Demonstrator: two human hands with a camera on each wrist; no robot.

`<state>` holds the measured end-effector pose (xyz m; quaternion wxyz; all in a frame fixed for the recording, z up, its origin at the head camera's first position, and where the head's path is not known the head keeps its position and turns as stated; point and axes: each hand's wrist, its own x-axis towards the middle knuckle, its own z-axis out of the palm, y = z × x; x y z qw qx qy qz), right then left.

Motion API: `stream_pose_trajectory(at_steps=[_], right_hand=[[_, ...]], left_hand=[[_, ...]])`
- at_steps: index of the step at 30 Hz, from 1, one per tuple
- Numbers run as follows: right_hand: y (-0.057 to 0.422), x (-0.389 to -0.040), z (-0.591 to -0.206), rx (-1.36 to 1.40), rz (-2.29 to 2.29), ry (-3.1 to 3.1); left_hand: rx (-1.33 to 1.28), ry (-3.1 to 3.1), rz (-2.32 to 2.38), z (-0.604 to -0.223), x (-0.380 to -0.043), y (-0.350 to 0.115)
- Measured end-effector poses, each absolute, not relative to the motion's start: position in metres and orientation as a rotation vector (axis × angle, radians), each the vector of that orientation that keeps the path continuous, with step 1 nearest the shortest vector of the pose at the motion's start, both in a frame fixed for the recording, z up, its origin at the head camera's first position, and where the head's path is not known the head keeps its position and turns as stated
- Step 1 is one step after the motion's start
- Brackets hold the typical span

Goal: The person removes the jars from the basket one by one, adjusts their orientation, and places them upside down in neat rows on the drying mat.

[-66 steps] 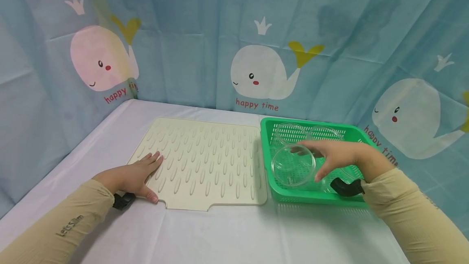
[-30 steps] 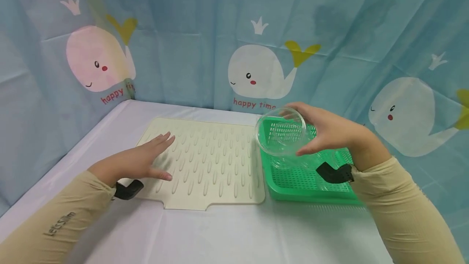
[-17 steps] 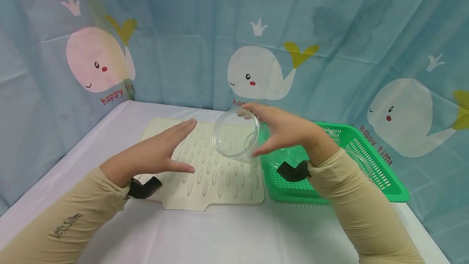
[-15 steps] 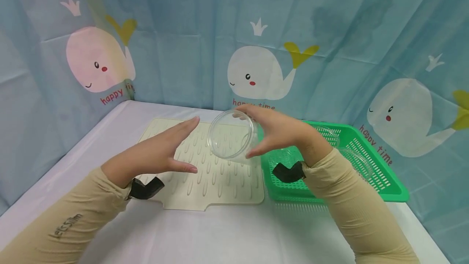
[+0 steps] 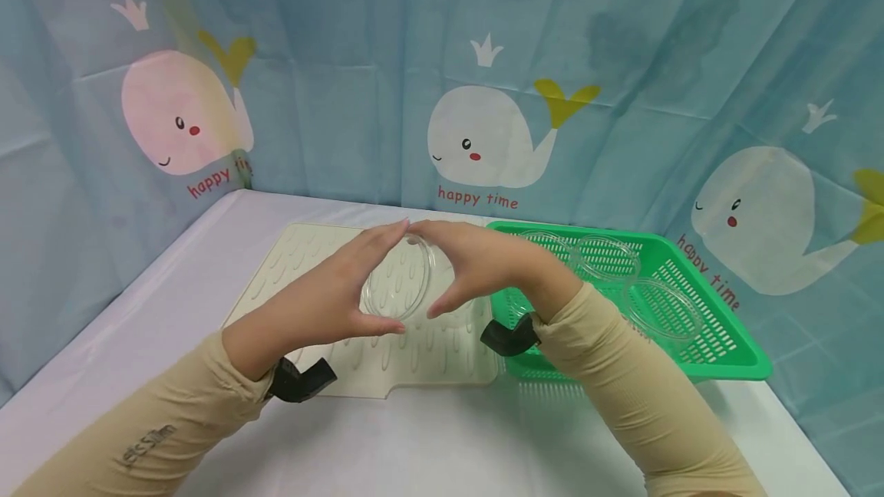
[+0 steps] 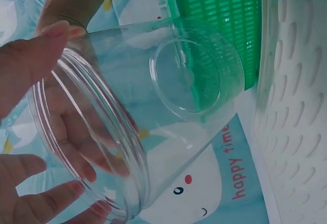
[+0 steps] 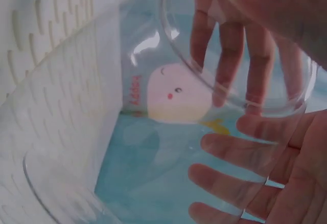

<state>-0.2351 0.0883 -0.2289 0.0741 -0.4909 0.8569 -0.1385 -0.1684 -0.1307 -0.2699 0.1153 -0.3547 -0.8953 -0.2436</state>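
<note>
A clear, round plastic tub (image 5: 398,284) with a ridged rim is held between both hands above the cream board. My left hand (image 5: 311,305) wraps the rim, thumb low and fingers high in the head view. From the other side, my right hand (image 5: 493,261) grips the tub with thumb and curled fingers. In the left wrist view the tub (image 6: 173,127) lies tilted, its mouth toward the left hand and its base toward the basket. Both hands' fingers show through the clear wall of the tub (image 7: 148,157) in the right wrist view.
The cream board (image 5: 442,363) with oval raised ridges lies flat on the white-covered table (image 5: 456,436). To its right stands a green slotted basket (image 5: 749,365) with several more clear tubs (image 5: 663,309) inside. A blue whale-print curtain (image 5: 331,136) hangs behind.
My right hand has lifted the tub from the basket and carried it left over the board. My left hand has left the board, moved right and taken hold of the tub's rim.
</note>
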Motion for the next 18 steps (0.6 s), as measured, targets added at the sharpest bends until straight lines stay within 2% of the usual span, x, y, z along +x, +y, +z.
stream_pose_trajectory(at_steps=[10, 18], right_hand=[[0.088, -0.233, -0.231, -1.405, -0.402, 2.587], [0.113, -0.239, -0.220, -1.292, -0.634, 2.638]], left_hand=[[-0.994, -2.550, -0.773, -0.276, -0.171, -0.130], [-0.942, -2.440, -0.980, -0.275, -0.174, -0.136]])
